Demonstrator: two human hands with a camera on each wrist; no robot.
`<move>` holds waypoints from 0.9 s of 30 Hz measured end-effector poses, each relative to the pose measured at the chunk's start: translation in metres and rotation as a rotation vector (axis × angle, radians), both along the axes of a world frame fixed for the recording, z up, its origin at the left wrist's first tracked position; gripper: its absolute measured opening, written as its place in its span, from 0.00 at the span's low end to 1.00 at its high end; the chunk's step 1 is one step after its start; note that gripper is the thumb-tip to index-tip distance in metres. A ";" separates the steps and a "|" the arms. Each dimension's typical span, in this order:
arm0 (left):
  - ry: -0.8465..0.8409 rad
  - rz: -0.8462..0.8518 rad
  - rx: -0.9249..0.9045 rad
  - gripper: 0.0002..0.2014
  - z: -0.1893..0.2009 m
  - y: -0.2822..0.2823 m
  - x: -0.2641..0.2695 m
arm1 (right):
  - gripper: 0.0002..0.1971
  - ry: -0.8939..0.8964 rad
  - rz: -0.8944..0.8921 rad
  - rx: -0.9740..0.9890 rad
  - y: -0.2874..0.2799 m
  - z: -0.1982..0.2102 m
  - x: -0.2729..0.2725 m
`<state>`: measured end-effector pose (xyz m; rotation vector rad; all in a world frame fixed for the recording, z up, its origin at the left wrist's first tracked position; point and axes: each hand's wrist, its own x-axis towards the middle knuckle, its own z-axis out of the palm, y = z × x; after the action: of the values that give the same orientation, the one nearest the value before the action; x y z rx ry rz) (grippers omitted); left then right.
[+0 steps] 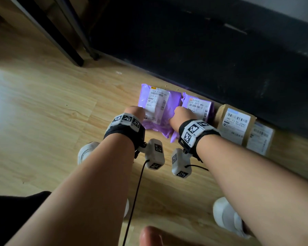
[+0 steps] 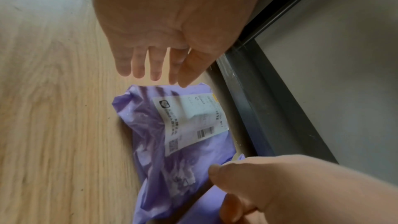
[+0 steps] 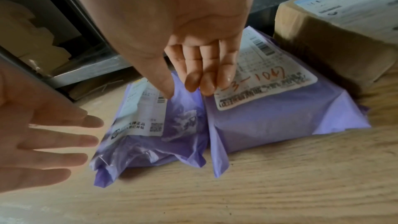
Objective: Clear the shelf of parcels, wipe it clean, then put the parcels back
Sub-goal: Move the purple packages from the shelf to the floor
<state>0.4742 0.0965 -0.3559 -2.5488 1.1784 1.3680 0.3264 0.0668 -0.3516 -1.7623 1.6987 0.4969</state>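
Note:
Two purple plastic mailers lie side by side on the wooden floor [image 1: 43, 103]. My left hand [image 1: 134, 112] hovers open, fingers straight and spread, at the left end of the left purple parcel [image 1: 169, 110]; its fingertips [image 2: 150, 74] hang just above that parcel [image 2: 150, 142]. My right hand [image 1: 182, 112] reaches down at the seam between the two mailers. Its thumb and fingers [image 3: 187, 89] pinch the plastic on the right edge of the left parcel [image 3: 178, 134], beside the right purple parcel [image 3: 280, 125], which carries a white label with red writing.
A brown cardboard box [image 1: 235, 121] and a pale wrapped box [image 1: 261, 137] stand right of the mailers, along a dark wall base [image 1: 203, 50]. The black metal shelf frame [image 1: 60, 38] rises at the upper left. My white shoes [image 1: 226, 215] stand on the floor behind my arms.

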 end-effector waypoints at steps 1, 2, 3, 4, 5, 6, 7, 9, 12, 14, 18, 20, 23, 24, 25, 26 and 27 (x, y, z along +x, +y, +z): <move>0.007 0.002 -0.015 0.17 0.003 0.000 -0.001 | 0.13 -0.001 0.001 -0.003 0.001 0.002 0.000; 0.013 0.014 -0.028 0.17 0.008 0.001 -0.001 | 0.13 -0.010 0.002 -0.010 0.002 0.006 0.000; 0.006 0.006 -0.031 0.17 0.012 0.001 -0.001 | 0.13 -0.018 0.004 -0.018 0.003 0.009 -0.001; 0.004 0.024 -0.044 0.17 0.018 0.002 0.000 | 0.12 -0.027 0.004 -0.027 0.004 0.014 -0.001; -0.001 0.048 -0.068 0.17 0.024 0.001 0.001 | 0.12 -0.035 0.002 -0.036 0.004 0.019 -0.002; 0.000 0.077 -0.082 0.17 0.031 0.002 0.001 | 0.12 -0.046 0.000 -0.046 0.005 0.024 -0.002; 0.008 0.103 -0.101 0.17 0.036 0.002 0.003 | 0.11 -0.057 0.002 -0.057 0.005 0.030 -0.003; 0.081 0.212 -0.158 0.17 0.050 0.002 0.007 | 0.10 -0.084 0.003 -0.084 0.006 0.044 -0.004; 0.234 0.365 -0.293 0.21 0.077 0.004 0.009 | 0.14 -0.113 0.037 -0.146 0.009 0.069 -0.006; 0.240 0.402 -0.338 0.22 0.096 0.006 0.010 | 0.16 -0.098 0.073 -0.201 0.012 0.088 -0.009; 0.309 0.396 -0.511 0.20 0.130 0.004 0.007 | 0.13 -0.124 0.075 -0.304 0.014 0.125 -0.011; 0.303 0.382 -0.574 0.13 0.152 0.007 0.004 | 0.13 -0.147 0.077 -0.350 0.016 0.144 -0.010; 0.291 0.384 -0.640 0.11 0.188 0.007 0.000 | 0.14 -0.193 0.082 -0.436 0.018 0.175 -0.008; 0.303 0.384 -0.655 0.12 0.201 0.007 -0.001 | 0.14 -0.206 0.091 -0.464 0.018 0.185 -0.008; 0.308 0.387 -0.669 0.15 0.212 0.006 -0.002 | 0.14 -0.214 0.096 -0.491 0.016 0.196 -0.008; 0.302 0.387 -0.683 0.18 0.223 0.004 -0.002 | 0.14 -0.224 0.098 -0.516 0.014 0.207 -0.009; 0.301 0.382 -0.700 0.20 0.234 0.003 -0.002 | 0.14 -0.236 0.095 -0.542 0.012 0.219 -0.010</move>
<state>0.4727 0.0991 -0.1216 -3.2701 1.4875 1.7026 0.3166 0.0784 -0.1326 -2.1815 1.6827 -0.1544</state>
